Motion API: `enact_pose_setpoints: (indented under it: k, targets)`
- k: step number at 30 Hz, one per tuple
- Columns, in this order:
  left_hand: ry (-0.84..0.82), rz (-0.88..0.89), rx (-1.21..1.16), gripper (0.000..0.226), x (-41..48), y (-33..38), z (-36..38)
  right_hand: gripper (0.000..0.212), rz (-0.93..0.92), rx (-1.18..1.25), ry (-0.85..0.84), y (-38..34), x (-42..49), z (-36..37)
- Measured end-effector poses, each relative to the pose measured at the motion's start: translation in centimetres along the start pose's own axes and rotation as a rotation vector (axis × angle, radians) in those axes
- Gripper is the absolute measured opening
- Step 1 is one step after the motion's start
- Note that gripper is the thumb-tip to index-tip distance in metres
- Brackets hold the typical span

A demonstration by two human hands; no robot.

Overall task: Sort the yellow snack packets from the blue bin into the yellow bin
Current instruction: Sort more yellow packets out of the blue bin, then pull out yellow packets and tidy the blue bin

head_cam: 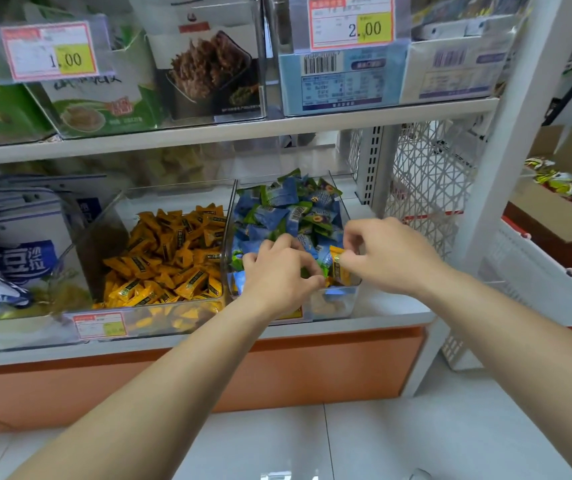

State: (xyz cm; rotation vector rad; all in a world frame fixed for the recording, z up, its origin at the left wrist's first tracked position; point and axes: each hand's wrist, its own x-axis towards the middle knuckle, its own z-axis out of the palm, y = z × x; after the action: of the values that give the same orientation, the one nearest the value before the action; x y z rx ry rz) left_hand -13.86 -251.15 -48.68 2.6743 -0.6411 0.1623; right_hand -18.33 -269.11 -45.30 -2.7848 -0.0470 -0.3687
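Two clear bins stand side by side on the lower shelf. The left bin (80,244) is full of yellow snack packets (170,254). The right bin (333,303) holds blue and green packets (288,209). Both hands are down in the front of the right bin. My right hand (388,254) pinches a yellow packet (340,268) between thumb and fingers. My left hand (277,271) is curled, fingertips among the packets; a bit of yellow shows at its fingertips, and I cannot tell whether it holds anything.
A shelf board (229,133) with price tags and boxed goods hangs just above the bins. White and blue bags (17,258) lie left of the yellow bin. A white upright post (506,140) and white crates (534,289) stand to the right.
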Motion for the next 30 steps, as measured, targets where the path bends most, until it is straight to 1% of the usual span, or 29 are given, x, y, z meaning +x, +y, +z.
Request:
enact_pose_setpoints:
  k: [4, 8, 11, 13, 15, 17, 19, 20, 22, 23, 25, 27, 28, 30]
  targets:
    - [-0.005, -0.001, 0.015, 0.017, 0.1, 0.3, 0.1, 0.009, 0.068, 0.198, 0.033, 0.3, -0.3, -1.0]
    - [0.01, -0.017, -0.001, 0.014, 0.1, 0.5, 0.0, 0.006, 0.054, 0.213, 0.043, 0.2, -0.5, -0.9]
    - [0.063, -0.008, -0.07, 0.013, -0.1, 0.7, -0.1, 0.004, 0.047, 0.237, 0.064, 0.0, -0.7, -0.7]
    - [0.133, 0.013, -0.133, 0.013, -0.3, 0.7, -0.7, 0.009, 0.049, 0.344, 0.092, 0.1, -0.6, -0.8]
    - [0.173, 0.048, -0.243, 0.013, -0.5, 0.7, -1.6, 0.019, 0.051, 0.512, 0.104, 0.0, -0.4, -1.1]
    - [0.142, 0.036, -0.505, 0.012, -0.8, 1.0, -2.3, 0.024, 0.049, 0.612, 0.112, -0.5, -0.4, -1.0]
    - [0.075, -0.058, -0.785, 0.012, -1.2, 1.6, -2.7, 0.024, 0.067, 0.628, 0.133, -1.2, -0.2, -0.4]
    - [0.055, -0.091, -0.849, 0.012, -1.4, 1.8, -2.7, 0.024, 0.075, 0.585, 0.14, -1.5, 0.0, -0.2]
    - [0.053, -0.098, -0.808, 0.011, -1.6, 1.7, -2.7, 0.022, 0.102, 0.501, 0.118, -1.8, 0.2, 0.0]
    - [0.056, -0.095, -0.798, 0.01, -1.7, 1.5, -2.7, 0.019, 0.12, 0.521, 0.099, -1.8, 0.2, -0.2]
    - [0.068, -0.101, -0.865, 0.01, -1.8, 1.0, -2.7, 0.015, 0.135, 0.652, 0.05, -1.6, 0.1, -0.6]
    - [0.087, -0.121, -0.954, 0.009, -2.1, 0.7, -2.8, 0.015, 0.111, 0.789, -0.063, -1.7, -0.5, -0.9]
    - [0.096, -0.138, -0.996, 0.009, -2.3, 0.7, -2.8, 0.013, 0.079, 0.809, -0.106, -2.0, -0.8, -0.8]
    - [0.087, -0.17, -1.076, 0.011, -2.8, 0.8, -3.0, 0.009, 0.025, 0.793, -0.104, -2.9, -1.4, -0.4]
